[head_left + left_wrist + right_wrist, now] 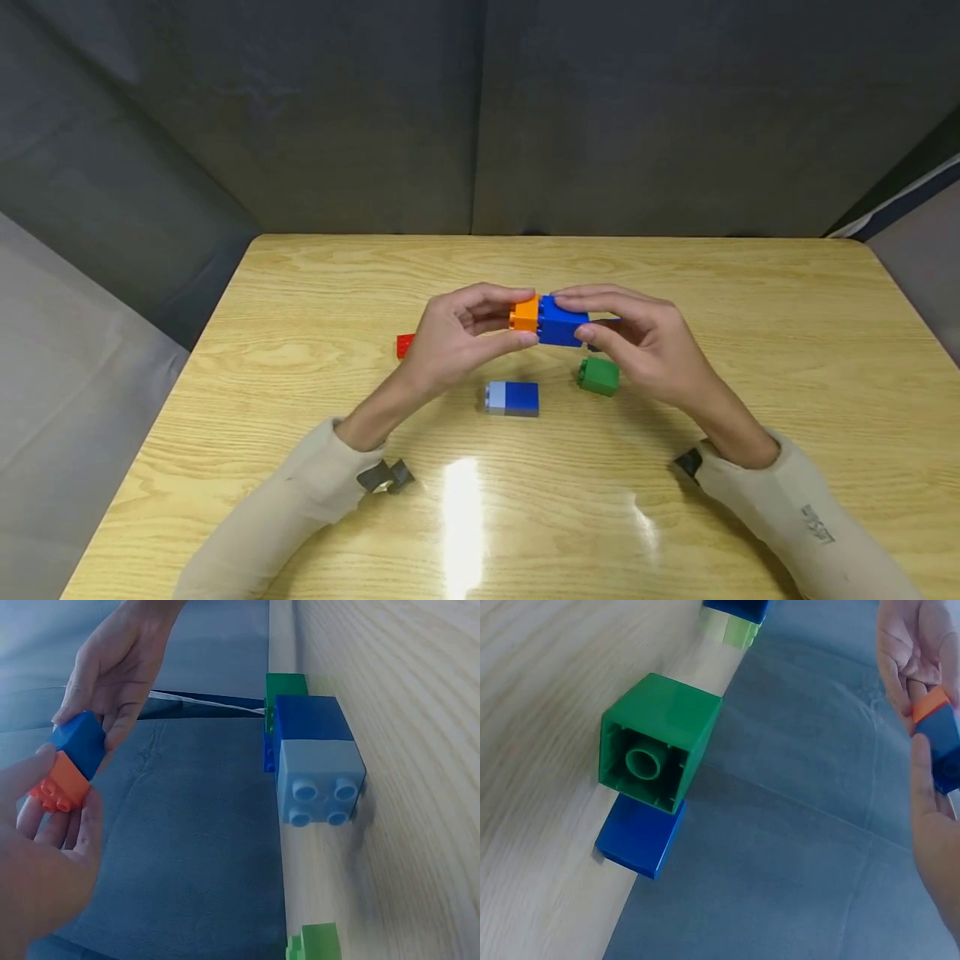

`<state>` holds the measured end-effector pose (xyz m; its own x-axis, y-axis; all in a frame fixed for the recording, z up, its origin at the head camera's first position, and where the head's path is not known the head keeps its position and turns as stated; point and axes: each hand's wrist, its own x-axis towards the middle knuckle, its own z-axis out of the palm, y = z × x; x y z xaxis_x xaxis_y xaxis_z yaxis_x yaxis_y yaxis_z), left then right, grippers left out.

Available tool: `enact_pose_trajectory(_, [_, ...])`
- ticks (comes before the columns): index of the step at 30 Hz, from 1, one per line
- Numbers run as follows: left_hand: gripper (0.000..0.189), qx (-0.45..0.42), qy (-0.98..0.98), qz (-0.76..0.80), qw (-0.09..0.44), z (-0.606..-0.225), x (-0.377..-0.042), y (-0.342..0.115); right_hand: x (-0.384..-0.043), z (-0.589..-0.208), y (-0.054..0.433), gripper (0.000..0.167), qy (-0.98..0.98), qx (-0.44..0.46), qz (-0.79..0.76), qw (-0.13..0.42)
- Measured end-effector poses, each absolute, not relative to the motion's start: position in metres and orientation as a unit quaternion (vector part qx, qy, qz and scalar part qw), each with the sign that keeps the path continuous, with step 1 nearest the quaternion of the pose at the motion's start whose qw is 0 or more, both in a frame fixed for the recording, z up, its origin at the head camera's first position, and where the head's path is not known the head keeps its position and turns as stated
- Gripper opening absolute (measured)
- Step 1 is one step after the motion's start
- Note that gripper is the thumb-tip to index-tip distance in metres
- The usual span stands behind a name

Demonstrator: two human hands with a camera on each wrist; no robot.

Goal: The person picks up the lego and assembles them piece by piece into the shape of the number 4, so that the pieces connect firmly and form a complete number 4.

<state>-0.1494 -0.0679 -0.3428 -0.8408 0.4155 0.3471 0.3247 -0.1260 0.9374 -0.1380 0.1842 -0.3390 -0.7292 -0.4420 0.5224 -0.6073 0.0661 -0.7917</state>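
Above the middle of the table, my left hand [457, 333] pinches an orange toy building brick [525, 314] between thumb and fingers. Its studs point left. Against its right side is a larger blue building brick [561, 323], pinched by the thumb and fingers of my right hand [648, 337]. In the left wrist view the orange brick [66, 782] and blue brick [82, 742] meet end to end. Whether they are fully pressed together I cannot tell. The right wrist view shows the same pair at its right edge, partly covered by fingers.
Below the hands lies a light-blue and dark-blue brick stack [512, 399]. A green brick [599, 377] lies to its right, with another blue brick [639, 834] beyond. My left hand partly hides a red brick [405, 345]. A light-green brick [321, 943] shows in the left wrist view.
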Motion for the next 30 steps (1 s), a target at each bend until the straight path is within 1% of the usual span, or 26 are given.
enact_pose_trajectory(12, [0.04,0.269,0.654,0.706,0.042,-0.339,-0.1478,-0.068,-0.1354,-0.3406,0.1816,0.03,-0.724,0.347,0.589,0.089])
enact_pose_trajectory(20, [0.04,0.272,0.658,0.701,0.038,-0.3421,-0.1483,-0.0658,-0.1362,-0.3421,0.1801,0.029,-0.704,0.347,0.614,0.085])
enact_pose_trajectory(24, [0.038,0.288,0.672,0.681,0.037,-0.3423,-0.1505,-0.0647,-0.1372,-0.3421,0.1814,0.03,-0.709,0.346,0.609,0.078])
enact_pose_trajectory(28, [0.038,0.316,0.718,0.62,0.032,-0.3433,-0.1542,-0.0632,-0.1398,-0.3429,0.1847,0.032,-0.741,0.349,0.571,0.054])
enact_pose_trajectory(30, [0.039,0.325,0.743,0.584,0.028,-0.3441,-0.1557,-0.0631,-0.142,-0.3436,0.1867,0.033,-0.756,0.352,0.551,0.034])
